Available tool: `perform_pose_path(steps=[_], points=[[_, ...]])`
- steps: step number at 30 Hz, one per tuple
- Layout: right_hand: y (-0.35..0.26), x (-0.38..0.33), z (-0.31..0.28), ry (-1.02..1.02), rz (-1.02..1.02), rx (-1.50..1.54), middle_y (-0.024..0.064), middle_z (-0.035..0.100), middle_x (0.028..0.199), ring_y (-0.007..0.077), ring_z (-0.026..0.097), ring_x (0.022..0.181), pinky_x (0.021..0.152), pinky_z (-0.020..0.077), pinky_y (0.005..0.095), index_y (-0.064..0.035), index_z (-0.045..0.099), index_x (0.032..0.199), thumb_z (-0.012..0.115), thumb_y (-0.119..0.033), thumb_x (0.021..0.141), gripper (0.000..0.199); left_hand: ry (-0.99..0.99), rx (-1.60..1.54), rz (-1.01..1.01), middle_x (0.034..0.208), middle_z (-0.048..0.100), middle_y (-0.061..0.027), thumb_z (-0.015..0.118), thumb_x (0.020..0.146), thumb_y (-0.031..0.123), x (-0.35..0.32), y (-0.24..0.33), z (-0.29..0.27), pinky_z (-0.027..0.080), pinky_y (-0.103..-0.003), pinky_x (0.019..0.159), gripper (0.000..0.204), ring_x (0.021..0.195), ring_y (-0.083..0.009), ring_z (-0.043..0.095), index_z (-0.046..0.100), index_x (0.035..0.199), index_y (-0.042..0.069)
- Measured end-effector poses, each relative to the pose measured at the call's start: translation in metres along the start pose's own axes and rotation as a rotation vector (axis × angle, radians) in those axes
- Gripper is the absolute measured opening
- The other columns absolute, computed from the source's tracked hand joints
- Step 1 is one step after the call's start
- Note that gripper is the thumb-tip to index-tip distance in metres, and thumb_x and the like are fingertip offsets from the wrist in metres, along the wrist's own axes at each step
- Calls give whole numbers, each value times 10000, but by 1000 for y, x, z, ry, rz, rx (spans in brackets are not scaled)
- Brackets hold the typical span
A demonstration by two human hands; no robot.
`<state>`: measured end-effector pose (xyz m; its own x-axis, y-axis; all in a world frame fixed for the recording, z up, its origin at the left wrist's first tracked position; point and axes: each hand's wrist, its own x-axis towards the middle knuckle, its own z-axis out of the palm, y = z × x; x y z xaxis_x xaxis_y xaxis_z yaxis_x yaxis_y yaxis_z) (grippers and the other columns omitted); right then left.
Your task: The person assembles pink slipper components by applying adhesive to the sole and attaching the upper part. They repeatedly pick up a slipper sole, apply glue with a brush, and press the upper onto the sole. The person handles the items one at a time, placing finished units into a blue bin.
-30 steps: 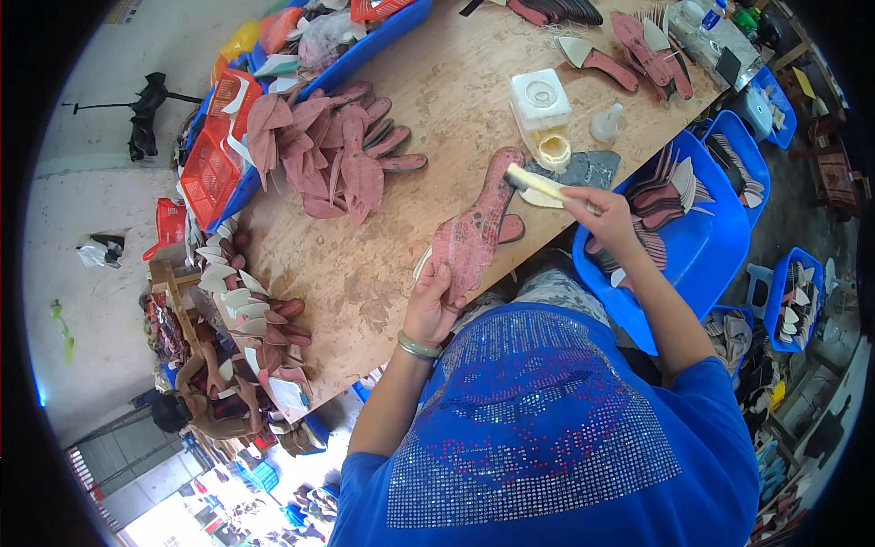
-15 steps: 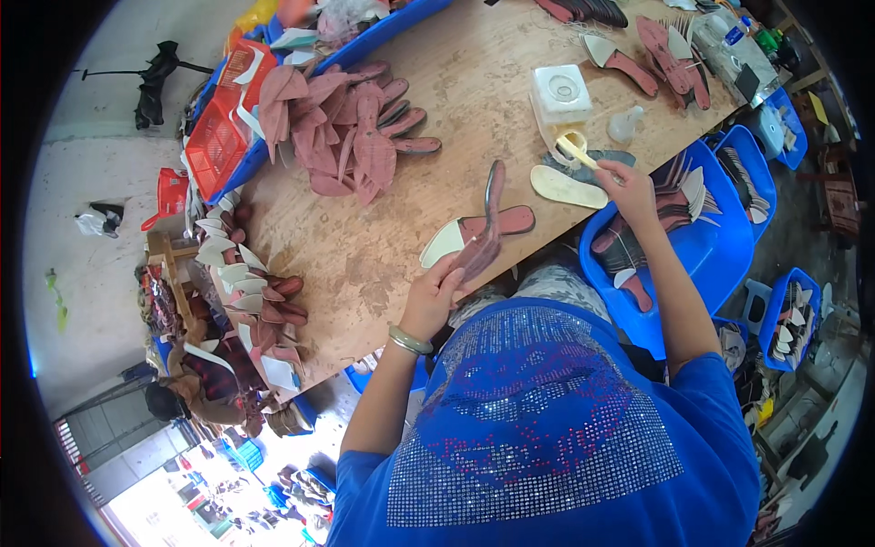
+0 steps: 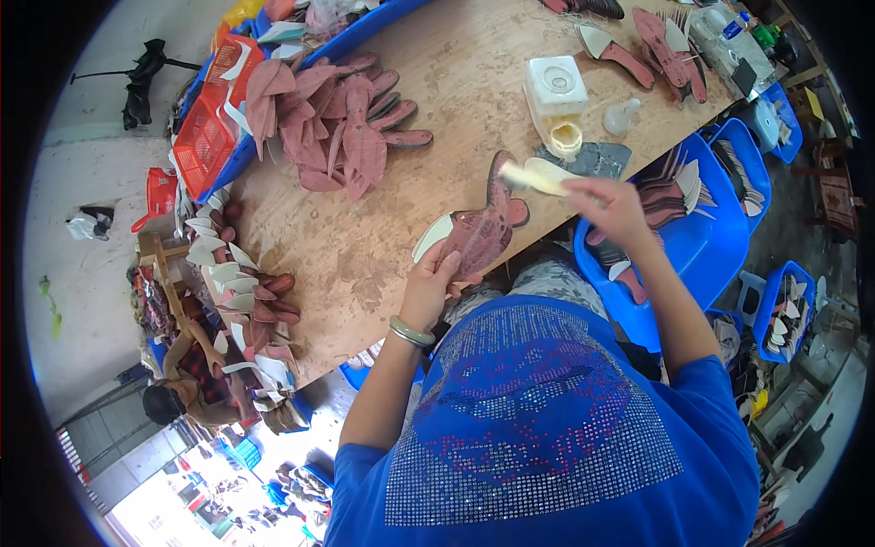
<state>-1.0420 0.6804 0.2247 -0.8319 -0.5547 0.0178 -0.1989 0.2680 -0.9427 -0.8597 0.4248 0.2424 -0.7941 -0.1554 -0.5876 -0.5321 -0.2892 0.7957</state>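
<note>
The sole (image 3: 481, 235) is held over the counter (image 3: 346, 246) near its front edge, with bare, stained wood stretching left toward a heap (image 3: 363, 150) of dull-red soles. The right forearm crosses above a smooth blue plastic bin (image 3: 697, 269) beyond that edge. The left hand (image 3: 431, 284) pinches the sole's broad end; the right hand (image 3: 606, 210) grips a pale brush (image 3: 540, 181), blurred at the narrow end, contact unclear. Half a second ago the brush was in the round, crusted cup (image 3: 564, 139) and the sole stood edge-on; now its scuffed face shows.
</note>
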Motion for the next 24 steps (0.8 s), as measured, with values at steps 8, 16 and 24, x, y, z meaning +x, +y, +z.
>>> perform_pose_path(steps=[8, 16, 24], points=[[-34, -10, 25, -184, -171, -187, 111, 697, 861, 262, 673, 768, 671, 514, 318, -85, 714, 986, 699, -155, 797, 202, -30, -139, -4, 1115, 639, -70, 511, 973, 236, -1, -1, -3, 427, -169, 474, 403, 772, -172, 688, 456, 1324, 45], [24, 6, -21, 141, 22, -355, 98, 710, 838, 194, 690, 788, 709, 523, 289, -39, 713, 1004, 675, -175, 833, 222, -22, 36, -29, 1109, 642, -59, 525, 966, 215, 1, 2, -6, 435, -183, 495, 367, 774, -157, 683, 502, 1283, 31], [64, 9, -63, 303, 196, -566, 141, 695, 839, 282, 675, 720, 667, 531, 357, -106, 721, 977, 666, -287, 806, 255, -79, 1218, 578, 972, 648, -80, 564, 898, 196, 53, 10, 38, 505, -370, 639, 226, 809, -248, 646, 657, 1097, 145]])
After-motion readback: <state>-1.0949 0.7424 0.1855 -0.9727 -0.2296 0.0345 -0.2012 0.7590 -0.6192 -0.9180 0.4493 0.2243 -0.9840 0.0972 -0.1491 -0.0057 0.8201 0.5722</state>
